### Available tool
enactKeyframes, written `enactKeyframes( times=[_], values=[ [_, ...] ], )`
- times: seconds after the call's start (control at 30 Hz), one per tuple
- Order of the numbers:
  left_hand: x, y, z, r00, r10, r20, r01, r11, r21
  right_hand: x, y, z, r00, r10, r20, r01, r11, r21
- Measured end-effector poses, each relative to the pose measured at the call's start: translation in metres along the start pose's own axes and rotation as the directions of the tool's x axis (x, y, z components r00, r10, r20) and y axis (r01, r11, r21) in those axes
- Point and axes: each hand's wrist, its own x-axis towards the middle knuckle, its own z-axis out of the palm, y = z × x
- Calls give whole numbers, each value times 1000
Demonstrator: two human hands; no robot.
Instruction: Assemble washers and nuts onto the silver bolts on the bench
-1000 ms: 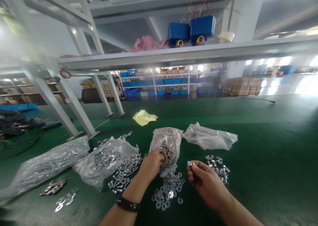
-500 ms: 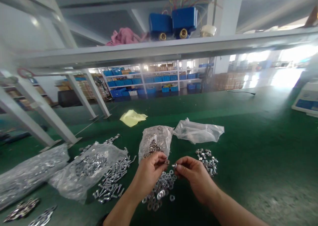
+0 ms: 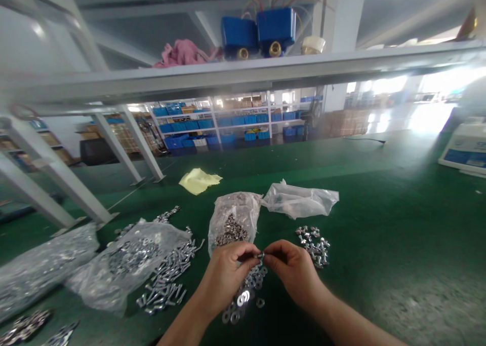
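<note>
My left hand (image 3: pixel 232 265) pinches a small metal nut between thumb and fingertips. My right hand (image 3: pixel 291 266) is closed on a small bolt (image 3: pixel 261 255), whose shiny end meets the nut; the fingertips hide most of both parts. Behind my left hand stands an open plastic bag (image 3: pixel 248 209) of small brownish nuts (image 3: pixel 231 230). Flat washers (image 3: pixel 243 298) lie spread below my hands. To the right of my right hand is a pile of small bolts (image 3: pixel 317 247) with parts on them.
On the left lie long bolts (image 3: pixel 167 280), a clear bag of washers (image 3: pixel 132 255) and another filled bag (image 3: pixel 49 265). Farther back are an empty-looking plastic bag (image 3: pixel 304 200) and yellow paper (image 3: pixel 199 180). A shelf (image 3: pixel 212 71) on metal legs crosses above the green table (image 3: pixel 379 224).
My hands have come together, bringing the bolt in my right hand up to the nut in my left. The view has shifted slightly.
</note>
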Motion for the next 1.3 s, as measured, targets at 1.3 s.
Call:
enactKeyframes(
  times=[1.3],
  values=[
    [-2, 6, 15, 994, -98, -40, 83, 953, -293, -4, -9, -7, 985, 60, 163, -8, 953, -302]
  ],
)
